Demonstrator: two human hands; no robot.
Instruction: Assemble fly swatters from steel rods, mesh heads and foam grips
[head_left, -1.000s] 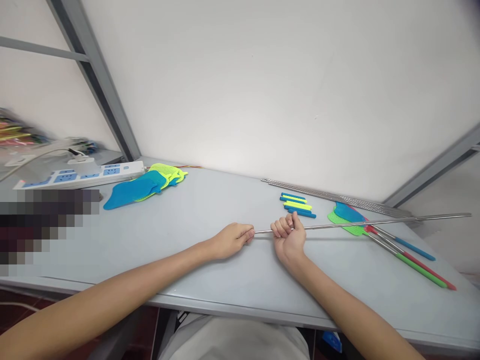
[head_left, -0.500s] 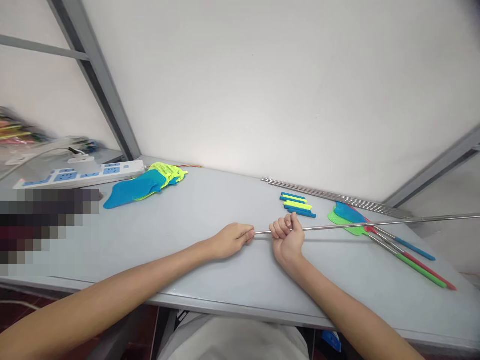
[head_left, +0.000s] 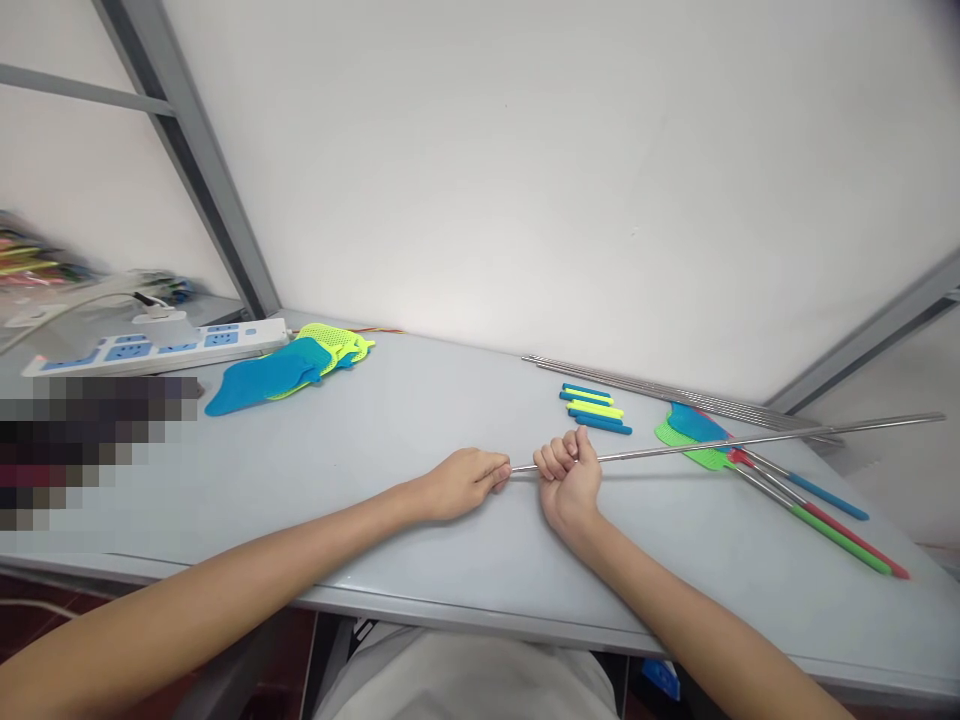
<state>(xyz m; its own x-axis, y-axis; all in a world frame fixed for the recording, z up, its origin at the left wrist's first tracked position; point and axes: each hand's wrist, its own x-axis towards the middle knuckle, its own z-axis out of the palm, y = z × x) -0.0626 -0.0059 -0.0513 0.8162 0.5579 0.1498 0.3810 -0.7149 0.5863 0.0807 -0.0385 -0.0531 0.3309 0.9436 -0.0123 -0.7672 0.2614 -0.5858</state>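
A long, thin telescopic metal rod [head_left: 780, 435] runs from the middle of the table to the far right, its right end raised slightly. My left hand [head_left: 469, 484] pinches its thin left end between closed fingers. A short way to the right, my right hand [head_left: 571, 482] is wrapped round the rod, palm side up. A small length of rod shows between the two hands. Just beyond my right hand lie several short blue and yellow handle tubes [head_left: 596, 409]. Under the rod's right part are several fly swatters with blue, green and red parts, including a green swatter head [head_left: 694, 447].
More metal rods [head_left: 660, 388] lie along the wall. Loose blue and yellow swatter heads [head_left: 266, 380] are piled on the left, beside a white power strip [head_left: 161, 350]. Grey metal posts [head_left: 210, 190] stand at both sides. The grey table's front edge [head_left: 465, 615] is close to me.
The rod's right end, earlier past the picture's right edge, is now inside it and slightly higher. My right hand has shifted a little left, closer to my left hand. Both keep their hold.
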